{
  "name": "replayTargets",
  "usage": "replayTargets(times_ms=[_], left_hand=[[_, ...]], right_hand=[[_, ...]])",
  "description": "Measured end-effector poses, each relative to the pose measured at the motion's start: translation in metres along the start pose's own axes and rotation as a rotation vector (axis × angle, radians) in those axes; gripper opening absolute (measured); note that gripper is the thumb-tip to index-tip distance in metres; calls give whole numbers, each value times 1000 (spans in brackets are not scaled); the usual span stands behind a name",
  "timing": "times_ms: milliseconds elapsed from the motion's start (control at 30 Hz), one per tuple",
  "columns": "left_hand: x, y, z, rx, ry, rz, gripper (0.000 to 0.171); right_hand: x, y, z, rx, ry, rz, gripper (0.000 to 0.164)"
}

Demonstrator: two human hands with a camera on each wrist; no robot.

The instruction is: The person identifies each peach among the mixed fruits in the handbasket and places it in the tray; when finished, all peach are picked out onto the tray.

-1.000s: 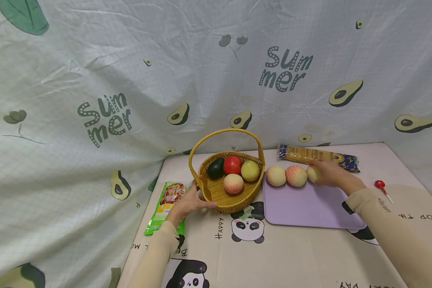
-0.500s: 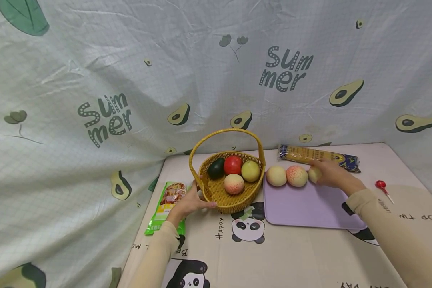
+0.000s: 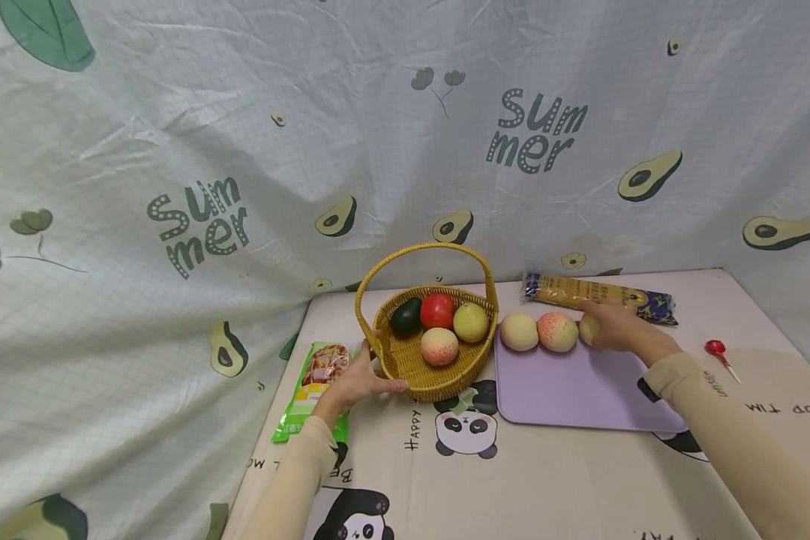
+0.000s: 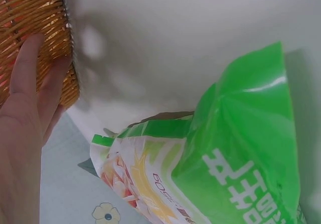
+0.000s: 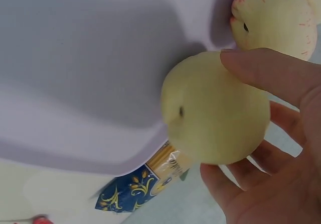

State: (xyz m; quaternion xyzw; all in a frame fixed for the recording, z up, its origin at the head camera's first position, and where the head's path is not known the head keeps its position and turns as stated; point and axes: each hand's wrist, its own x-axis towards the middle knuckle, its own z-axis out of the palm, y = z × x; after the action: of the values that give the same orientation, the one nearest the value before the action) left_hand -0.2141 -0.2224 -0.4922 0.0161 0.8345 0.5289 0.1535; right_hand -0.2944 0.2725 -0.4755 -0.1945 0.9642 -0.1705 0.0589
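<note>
My left hand (image 3: pixel 359 382) rests against the left side of a wicker basket (image 3: pixel 439 391); its fingers lie fairly straight along the woven wall in the left wrist view. Inside the basket are an avocado (image 3: pixel 406 317), a red round fruit (image 3: pixel 436 311), a yellow-green pear-like fruit (image 3: pixel 471 322) and a blushed peach (image 3: pixel 439 346). My right hand (image 3: pixel 614 328) holds a pale yellow peach (image 5: pixel 215 108) between thumb and fingers, at the back of a lilac tray (image 3: pixel 567 390). Left of it on the tray sit a pink-speckled peach (image 3: pixel 557 331) and another pale peach (image 3: pixel 519 331).
A green food packet (image 3: pixel 313 390) lies left of the basket. Behind the tray is a packet of noodles (image 3: pixel 580 291), and a red lollipop (image 3: pixel 715 347) lies to the right. A printed curtain (image 3: pixel 405 150) hangs along the table's back and left edges.
</note>
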Motion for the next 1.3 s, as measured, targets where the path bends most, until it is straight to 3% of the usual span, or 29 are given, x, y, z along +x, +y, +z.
replayTargets(times_ms=[500,833,1067,1167,1300], left_hand=[[0,3,-1,10,-1,1,129],[0,1,-1,15,1,14,133],[-1,2,0,-4,2,13,133],[-1,1,0,-7,4,12,133],[-2,0,0,1,4,2,132]], right_hand=[[-1,1,-8,-32,-2,-13,68],[-1,3,-9,-60,53,-71,52],[-3,0,-14,-48,79,-100,31],[-2,-2,-17,-45,63,-91,34],[-1,-16,-26,-43,41,-51,51]])
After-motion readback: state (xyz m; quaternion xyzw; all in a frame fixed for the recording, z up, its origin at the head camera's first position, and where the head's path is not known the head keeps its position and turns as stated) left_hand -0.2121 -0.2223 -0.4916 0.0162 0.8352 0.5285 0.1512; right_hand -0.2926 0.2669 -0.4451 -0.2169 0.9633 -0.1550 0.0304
